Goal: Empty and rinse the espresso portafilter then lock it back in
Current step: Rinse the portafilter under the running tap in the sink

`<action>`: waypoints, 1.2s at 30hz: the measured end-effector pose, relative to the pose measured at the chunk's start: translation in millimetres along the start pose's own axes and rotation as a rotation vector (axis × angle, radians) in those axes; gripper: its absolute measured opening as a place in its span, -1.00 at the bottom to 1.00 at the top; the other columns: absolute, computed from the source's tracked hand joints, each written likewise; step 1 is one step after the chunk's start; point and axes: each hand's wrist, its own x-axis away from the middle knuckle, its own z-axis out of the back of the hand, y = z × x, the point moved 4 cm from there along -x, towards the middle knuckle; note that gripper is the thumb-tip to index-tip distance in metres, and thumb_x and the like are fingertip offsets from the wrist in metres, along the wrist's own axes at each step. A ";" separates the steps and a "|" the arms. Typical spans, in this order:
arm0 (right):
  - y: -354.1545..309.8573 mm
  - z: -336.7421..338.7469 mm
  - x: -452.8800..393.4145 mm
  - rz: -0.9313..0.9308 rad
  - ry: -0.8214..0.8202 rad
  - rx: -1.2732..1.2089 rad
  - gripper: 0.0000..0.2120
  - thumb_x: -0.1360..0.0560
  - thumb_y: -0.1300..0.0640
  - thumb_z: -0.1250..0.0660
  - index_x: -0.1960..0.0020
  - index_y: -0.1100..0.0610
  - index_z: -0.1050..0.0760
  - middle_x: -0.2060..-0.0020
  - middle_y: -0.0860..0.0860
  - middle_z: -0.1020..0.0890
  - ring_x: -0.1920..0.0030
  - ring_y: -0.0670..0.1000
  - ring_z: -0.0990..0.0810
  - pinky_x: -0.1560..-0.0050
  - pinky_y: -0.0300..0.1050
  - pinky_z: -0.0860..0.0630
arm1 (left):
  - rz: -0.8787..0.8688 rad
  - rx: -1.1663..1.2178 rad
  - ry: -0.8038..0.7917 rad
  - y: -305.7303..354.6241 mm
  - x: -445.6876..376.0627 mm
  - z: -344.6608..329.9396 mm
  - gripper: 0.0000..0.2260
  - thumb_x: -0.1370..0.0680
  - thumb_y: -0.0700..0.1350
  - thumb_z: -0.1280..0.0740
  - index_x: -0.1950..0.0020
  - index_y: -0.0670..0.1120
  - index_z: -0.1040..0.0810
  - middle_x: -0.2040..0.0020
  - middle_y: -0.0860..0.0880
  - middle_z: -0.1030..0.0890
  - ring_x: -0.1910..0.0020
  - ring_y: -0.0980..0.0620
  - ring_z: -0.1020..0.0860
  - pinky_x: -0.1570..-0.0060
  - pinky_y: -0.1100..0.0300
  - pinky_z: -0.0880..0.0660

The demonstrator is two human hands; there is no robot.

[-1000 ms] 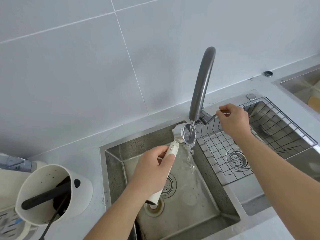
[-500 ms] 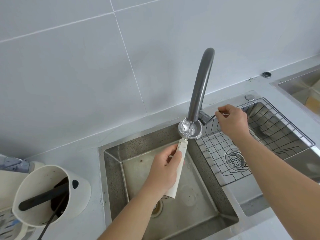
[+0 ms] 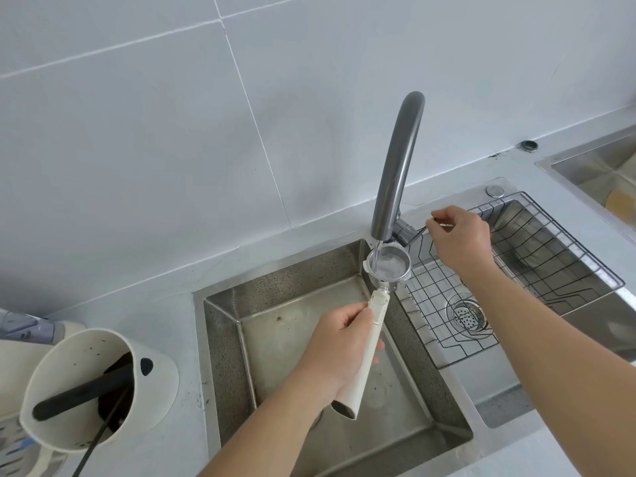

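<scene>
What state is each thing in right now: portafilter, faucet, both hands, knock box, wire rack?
Portafilter: basket up under the spout, water in it.
Faucet: running, thin stream.
Left hand: grips the portafilter's white handle.
Right hand: pinches the faucet lever.
Knock box: open-topped, dark grounds inside.
Wire rack: sits in the right basin.

Large pale grey wall tiles (image 3: 137,132) are filling the upper half of the frame, thin white grout lines crossing them. A light grey worktop (image 3: 165,304) is running below the wall from lower left to upper right. Two steel sink basins (image 3: 223,325) are sitting sunk into it at centre, and a wire rack (image 3: 537,256) is lying across the right basin. Soft, even daylight is falling over everything. At the right edge, another steel basin (image 3: 585,160) is showing partly.
</scene>
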 end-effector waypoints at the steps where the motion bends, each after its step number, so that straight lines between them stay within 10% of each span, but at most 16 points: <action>1: -0.2 -0.1 0.1 -0.001 0.000 0.001 -0.77 -0.55 0.08 -0.34 -0.16 0.13 -0.62 0.09 0.00 -0.67 0.19 0.02 -0.60 0.13 -0.09 -0.56 | 0.032 0.004 -0.012 -1.5 0.0 0.7 -0.77 -0.59 -0.04 -0.23 0.08 -0.11 -0.63 0.28 -0.10 -0.63 0.43 0.01 -0.55 0.41 0.21 -0.46; 8: -1.0 0.3 1.1 -0.007 0.001 0.002 -0.78 -0.56 0.08 -0.34 -0.16 0.13 -0.61 0.10 -0.02 -0.66 0.16 0.01 -0.61 0.13 -0.15 -0.49 | 0.179 0.002 0.003 -15.9 -2.1 14.6 -0.83 -0.56 -0.08 -0.29 0.10 -0.12 -0.64 0.27 -0.11 -0.63 0.42 -0.01 -0.57 0.35 0.15 -0.54; 22: -2.7 1.0 2.3 -0.017 0.000 0.001 -0.77 -0.56 0.08 -0.34 -0.17 0.13 -0.60 0.10 -0.02 -0.65 0.18 0.00 -0.60 0.13 -0.14 -0.50 | -0.264 -0.722 0.129 10.5 -18.8 28.2 -0.83 -0.53 -0.03 -0.23 0.05 -0.02 -0.61 0.24 -0.05 -0.66 0.30 -0.09 -0.57 0.35 0.01 -0.47; 36: -2.2 -0.8 1.9 -0.028 -0.009 -0.005 -0.77 -0.57 0.07 -0.33 -0.19 0.11 -0.59 0.09 -0.04 -0.64 0.25 -0.11 -0.57 0.22 -0.19 -0.48 | -0.272 -0.610 0.138 14.2 -42.4 9.2 -0.83 -0.55 -0.04 -0.24 -0.02 0.00 -0.62 0.26 0.02 -0.63 0.44 0.07 -0.46 0.45 0.22 -0.33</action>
